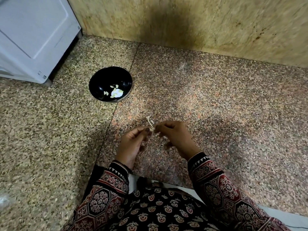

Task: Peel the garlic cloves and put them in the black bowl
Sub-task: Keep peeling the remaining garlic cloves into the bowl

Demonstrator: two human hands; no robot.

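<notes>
Low over the speckled floor, my left hand (133,144) and my right hand (176,137) meet at a small pale garlic clove (152,128). Both pinch it between thumb and fingertips. A thin strip of papery skin (149,120) sticks up from the clove. The black bowl (98,84) stands on the floor up and to the left of my hands, well apart from them. In the bowl lie several peeled cloves (115,94) and a white piece beside them.
A white appliance (33,35) fills the top left corner, close to the bowl. A yellowish stone wall (216,25) with a dark stain runs along the back. My patterned sleeves and lap (150,207) fill the bottom of the view.
</notes>
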